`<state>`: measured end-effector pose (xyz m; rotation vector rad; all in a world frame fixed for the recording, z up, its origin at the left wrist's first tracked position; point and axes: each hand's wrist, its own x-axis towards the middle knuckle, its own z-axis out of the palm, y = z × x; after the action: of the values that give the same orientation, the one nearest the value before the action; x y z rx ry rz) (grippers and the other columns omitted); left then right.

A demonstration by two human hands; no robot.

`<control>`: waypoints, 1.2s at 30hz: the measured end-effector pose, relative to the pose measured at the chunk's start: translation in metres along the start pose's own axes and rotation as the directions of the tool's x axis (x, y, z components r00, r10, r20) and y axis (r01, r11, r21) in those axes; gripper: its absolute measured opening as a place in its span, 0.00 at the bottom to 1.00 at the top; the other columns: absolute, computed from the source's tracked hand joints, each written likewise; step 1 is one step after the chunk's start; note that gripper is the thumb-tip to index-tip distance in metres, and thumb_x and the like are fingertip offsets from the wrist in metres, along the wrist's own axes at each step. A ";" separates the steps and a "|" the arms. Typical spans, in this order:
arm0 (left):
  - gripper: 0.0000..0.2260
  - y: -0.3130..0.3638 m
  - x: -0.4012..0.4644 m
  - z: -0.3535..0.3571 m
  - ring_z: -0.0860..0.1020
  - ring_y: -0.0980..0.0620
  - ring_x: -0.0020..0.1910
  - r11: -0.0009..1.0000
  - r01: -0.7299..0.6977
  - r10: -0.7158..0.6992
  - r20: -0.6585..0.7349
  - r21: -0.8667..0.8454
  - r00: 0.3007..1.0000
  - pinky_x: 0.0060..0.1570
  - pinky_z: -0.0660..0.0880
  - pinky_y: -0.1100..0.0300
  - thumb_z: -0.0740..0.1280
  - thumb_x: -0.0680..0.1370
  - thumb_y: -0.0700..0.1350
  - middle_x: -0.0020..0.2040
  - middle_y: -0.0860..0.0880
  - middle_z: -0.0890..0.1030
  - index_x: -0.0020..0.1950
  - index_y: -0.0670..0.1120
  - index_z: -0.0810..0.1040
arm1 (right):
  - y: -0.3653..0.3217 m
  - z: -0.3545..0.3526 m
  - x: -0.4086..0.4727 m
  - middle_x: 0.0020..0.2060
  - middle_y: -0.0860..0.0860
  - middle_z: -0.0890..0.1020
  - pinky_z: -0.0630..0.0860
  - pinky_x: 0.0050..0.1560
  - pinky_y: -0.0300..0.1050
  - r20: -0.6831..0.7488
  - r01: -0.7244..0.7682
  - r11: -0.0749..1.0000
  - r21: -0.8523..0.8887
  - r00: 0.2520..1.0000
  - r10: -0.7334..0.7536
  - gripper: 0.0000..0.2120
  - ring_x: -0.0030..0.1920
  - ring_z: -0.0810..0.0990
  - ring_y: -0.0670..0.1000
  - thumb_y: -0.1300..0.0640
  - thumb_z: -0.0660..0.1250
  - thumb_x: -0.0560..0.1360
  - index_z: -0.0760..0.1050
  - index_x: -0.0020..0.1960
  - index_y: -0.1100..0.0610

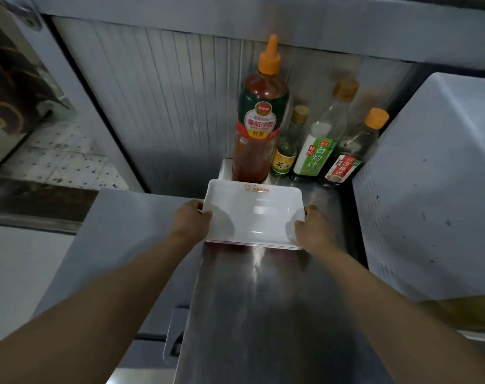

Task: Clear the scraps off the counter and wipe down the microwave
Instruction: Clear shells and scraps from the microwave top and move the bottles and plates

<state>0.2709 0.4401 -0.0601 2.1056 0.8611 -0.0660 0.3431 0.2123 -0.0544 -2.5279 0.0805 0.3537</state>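
A stack of white rectangular plates sits on the steel counter, just in front of the sauce bottles. My left hand grips the stack's left edge, thumb over the rim. My right hand grips its right edge the same way. Both arms reach forward over the counter. The large white box at the right may be the microwave; I cannot tell for sure. No scraps show on the counter.
A tall ketchup bottle with an orange cap stands behind the plates. Three smaller sauce bottles stand beside it in the corner. A steel door with a handle lies below left. Tiled floor shows far left.
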 end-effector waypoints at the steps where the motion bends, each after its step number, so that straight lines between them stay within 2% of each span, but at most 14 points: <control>1: 0.12 0.000 0.003 0.001 0.77 0.44 0.49 1.000 0.001 -0.001 0.001 -0.008 1.000 0.53 0.76 0.53 0.63 0.79 0.43 0.54 0.42 0.80 0.60 0.42 0.76 | 0.000 0.001 0.001 0.57 0.60 0.78 0.65 0.46 0.40 -0.005 -0.009 1.000 0.003 1.000 0.009 0.13 0.56 0.76 0.60 0.63 0.60 0.74 0.71 0.58 0.63; 6: 0.12 0.002 0.012 0.004 0.75 0.48 0.45 1.000 -0.013 0.013 0.001 0.029 1.000 0.45 0.72 0.56 0.63 0.79 0.45 0.54 0.43 0.79 0.59 0.42 0.75 | 0.001 0.006 0.007 0.57 0.60 0.78 0.66 0.47 0.41 -0.027 -0.027 0.999 0.020 0.999 0.027 0.13 0.56 0.76 0.61 0.63 0.60 0.75 0.70 0.58 0.63; 13: 0.13 0.001 0.006 0.002 0.74 0.49 0.44 0.997 -0.048 0.047 0.009 0.066 0.999 0.44 0.72 0.57 0.63 0.78 0.44 0.53 0.42 0.79 0.61 0.42 0.74 | -0.003 0.001 0.003 0.58 0.61 0.76 0.68 0.47 0.42 0.031 -0.010 1.000 -0.013 0.999 0.010 0.17 0.56 0.75 0.60 0.61 0.63 0.73 0.69 0.60 0.64; 15: 0.15 0.003 0.001 -0.001 0.76 0.47 0.46 0.994 -0.057 0.053 0.041 0.091 0.998 0.46 0.73 0.56 0.65 0.78 0.44 0.54 0.42 0.79 0.63 0.42 0.73 | -0.003 -0.003 -0.004 0.59 0.60 0.74 0.70 0.50 0.44 0.052 0.008 1.000 -0.028 0.999 -0.007 0.19 0.57 0.75 0.60 0.59 0.65 0.72 0.67 0.62 0.63; 19: 0.21 0.011 -0.014 -0.011 0.76 0.42 0.57 0.975 -0.093 0.075 0.097 0.203 0.993 0.56 0.74 0.51 0.67 0.76 0.44 0.60 0.41 0.77 0.67 0.43 0.67 | -0.002 -0.014 -0.024 0.59 0.58 0.73 0.73 0.58 0.50 0.073 0.058 0.993 -0.108 0.996 -0.050 0.20 0.59 0.73 0.59 0.59 0.65 0.72 0.67 0.63 0.61; 25: 0.24 0.032 -0.054 -0.029 0.72 0.41 0.61 0.899 -0.185 0.179 0.052 0.397 0.982 0.58 0.71 0.49 0.69 0.74 0.44 0.63 0.40 0.71 0.67 0.43 0.65 | -0.003 -0.042 -0.066 0.59 0.58 0.72 0.71 0.57 0.47 0.141 0.232 0.944 -0.235 0.969 -0.202 0.19 0.60 0.71 0.58 0.58 0.64 0.73 0.67 0.62 0.60; 29: 0.25 0.050 -0.097 -0.034 0.71 0.42 0.63 0.831 -0.259 0.235 0.111 0.492 0.966 0.60 0.72 0.49 0.68 0.73 0.43 0.65 0.41 0.69 0.69 0.44 0.66 | -0.001 -0.067 -0.101 0.65 0.57 0.67 0.69 0.64 0.49 0.198 0.349 0.891 -0.291 0.933 -0.301 0.25 0.65 0.66 0.58 0.55 0.66 0.73 0.65 0.66 0.60; 34: 0.25 0.062 -0.166 -0.025 0.69 0.45 0.65 0.796 -0.291 0.275 0.112 0.531 0.955 0.62 0.71 0.50 0.66 0.73 0.43 0.66 0.44 0.69 0.69 0.46 0.65 | 0.011 -0.097 -0.146 0.69 0.56 0.63 0.65 0.67 0.50 0.241 0.455 0.835 -0.309 0.887 -0.394 0.25 0.69 0.61 0.57 0.61 0.64 0.74 0.63 0.69 0.60; 36: 0.24 0.064 -0.196 -0.020 0.70 0.44 0.65 0.780 -0.302 0.291 0.110 0.548 0.950 0.62 0.70 0.49 0.67 0.73 0.44 0.65 0.43 0.70 0.68 0.45 0.67 | 0.020 -0.108 -0.165 0.69 0.56 0.63 0.66 0.67 0.50 0.263 0.495 0.809 -0.316 0.865 -0.427 0.26 0.70 0.61 0.57 0.60 0.64 0.74 0.62 0.70 0.61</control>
<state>0.1549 0.3194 0.0615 2.7706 0.5155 -0.1920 0.2070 0.1320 0.0650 -2.7542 -0.7366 0.4235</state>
